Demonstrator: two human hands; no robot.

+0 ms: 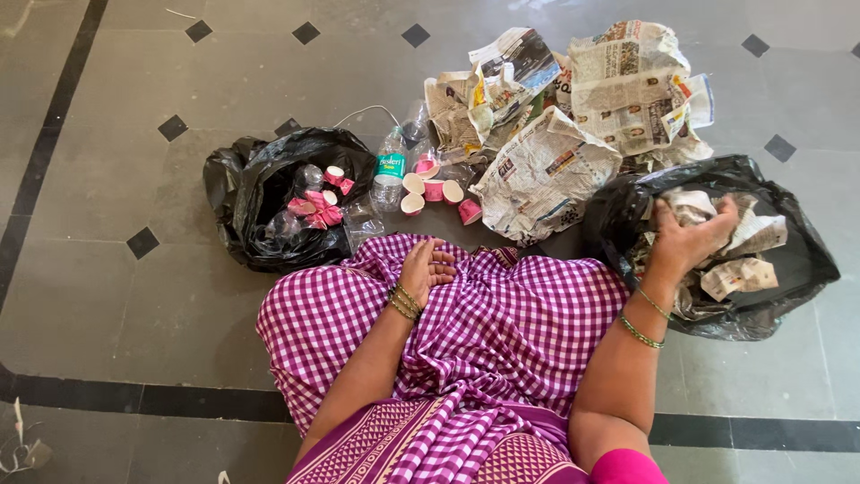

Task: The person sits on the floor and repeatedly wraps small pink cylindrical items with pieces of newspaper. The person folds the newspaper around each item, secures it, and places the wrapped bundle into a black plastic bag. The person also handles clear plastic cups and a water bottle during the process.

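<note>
Paper going into the right-hand bag

Right hand (685,237) is clamping a wad of crumpled newspaper (694,204), pressing it down inside the black bag (788,269) to pack it. Loose newspaper pile (573,108) is lying just beyond the grip. Left hand (423,269) is resting slack, holding nothing, on the checked cloth (502,314), beside pink cups (434,190).

single head-mounted view. the camera looks steeply down and forward from above the seated person's lap, near enough that the checked cloth (466,332) fills the lower centre. the frame takes in the tiled floor (134,179) ahead, reaching past the newspaper pile (573,108). no second view overlaps.
</note>
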